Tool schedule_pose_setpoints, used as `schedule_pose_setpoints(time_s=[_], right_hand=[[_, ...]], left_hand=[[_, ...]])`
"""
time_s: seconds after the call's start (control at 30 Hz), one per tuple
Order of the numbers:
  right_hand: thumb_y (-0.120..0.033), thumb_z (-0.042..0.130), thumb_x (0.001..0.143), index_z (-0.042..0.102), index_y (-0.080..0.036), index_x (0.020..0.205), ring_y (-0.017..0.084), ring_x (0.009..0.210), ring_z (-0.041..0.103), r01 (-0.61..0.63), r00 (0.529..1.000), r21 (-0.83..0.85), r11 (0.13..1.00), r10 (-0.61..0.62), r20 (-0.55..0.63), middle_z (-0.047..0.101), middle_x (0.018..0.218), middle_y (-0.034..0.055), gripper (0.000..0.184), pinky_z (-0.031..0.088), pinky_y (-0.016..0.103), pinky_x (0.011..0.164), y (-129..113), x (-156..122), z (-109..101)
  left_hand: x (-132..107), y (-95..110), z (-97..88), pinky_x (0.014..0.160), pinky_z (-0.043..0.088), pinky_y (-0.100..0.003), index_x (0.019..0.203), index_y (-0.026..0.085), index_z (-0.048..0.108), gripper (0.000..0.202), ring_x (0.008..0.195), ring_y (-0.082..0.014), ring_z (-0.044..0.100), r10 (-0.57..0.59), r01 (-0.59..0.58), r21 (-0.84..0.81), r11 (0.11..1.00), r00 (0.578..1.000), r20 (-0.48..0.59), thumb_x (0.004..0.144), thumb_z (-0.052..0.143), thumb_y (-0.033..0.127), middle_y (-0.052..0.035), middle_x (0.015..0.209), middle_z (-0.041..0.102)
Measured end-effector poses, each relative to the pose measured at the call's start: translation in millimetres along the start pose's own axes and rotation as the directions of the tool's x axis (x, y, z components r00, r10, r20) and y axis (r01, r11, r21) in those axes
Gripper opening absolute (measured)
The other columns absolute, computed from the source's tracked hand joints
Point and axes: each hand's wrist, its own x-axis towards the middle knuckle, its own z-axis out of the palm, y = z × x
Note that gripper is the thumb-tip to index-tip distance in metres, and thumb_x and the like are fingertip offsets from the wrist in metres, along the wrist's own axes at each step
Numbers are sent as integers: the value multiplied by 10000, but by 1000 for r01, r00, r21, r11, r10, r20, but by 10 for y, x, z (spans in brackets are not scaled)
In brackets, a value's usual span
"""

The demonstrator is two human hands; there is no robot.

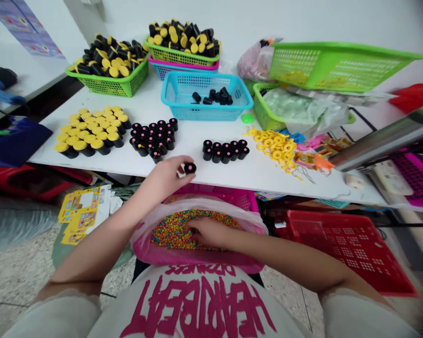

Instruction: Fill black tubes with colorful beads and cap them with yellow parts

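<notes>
My left hand (171,172) pinches a small black cylinder (190,168) with a pink spot in its open top, held over the table's front edge. My right hand (207,232) is sunk among small multicoloured balls (172,228) in a plastic-lined pink tub (144,251) at my lap; its fingers are curled and what they hold is hidden. Just beyond my left hand stands a cluster of black cylinders (153,137) with pink spots, a few small balls on them. To the right is a smaller group of such cylinders (225,151). Yellow-capped cylinders (90,130) stand in rows on the left.
Green baskets (113,85) of capped cylinders stand at the back, beside a blue basket (207,111) with loose black cylinders. Yellow rings (278,146) lie on the right of the white table (193,136). A metal tube (384,136) slants in at right; a red crate (345,249) sits below.
</notes>
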Motion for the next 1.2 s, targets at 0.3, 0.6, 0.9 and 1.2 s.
schedule_pose_setpoints(time_s=[0.3, 0.6, 0.9, 1.2], right_hand=[[-112, 627, 850, 719, -182, 1092, 204, 973, 659, 7, 977, 153, 988, 26, -213, 730, 1048, 74, 268, 484, 335, 918, 11, -222, -136], [-147, 440, 976, 627, -92, 1187, 236, 990, 525, 154, 938, -380, 912, -256, -233, 590, 1005, 123, 287, 494, 371, 856, -188, -271, -81], [-139, 364, 997, 667, -70, 1052, 260, 1095, 538, 250, 830, -700, 668, -520, -200, 612, 971, 123, 316, 492, 403, 976, -329, -325, -45], [56, 396, 836, 667, -189, 1037, 145, 1106, 569, 379, 876, -38, 925, -372, -308, 619, 1127, 64, 417, 492, 298, 975, -319, -352, -111]], left_hand=[[-1070, -181, 434, 633, 457, -233, 1005, 202, 739, 246, 672, -158, 661, -144, 147, 41, 988, 814, 563, 780, 670, 276, -14, 812, 756], [-1068, -174, 622, 708, 479, -300, 945, 142, 704, 202, 739, -205, 658, -168, 184, 14, 983, 861, 481, 812, 645, 282, -74, 867, 749], [-1079, -193, 631, 720, 493, -297, 947, 158, 699, 218, 737, -209, 659, -77, 132, -100, 986, 900, 428, 756, 601, 119, -59, 875, 747], [-1106, -164, 571, 708, 473, -259, 917, 166, 703, 207, 760, -177, 655, -69, 147, -148, 978, 898, 434, 752, 589, 113, -31, 869, 740]])
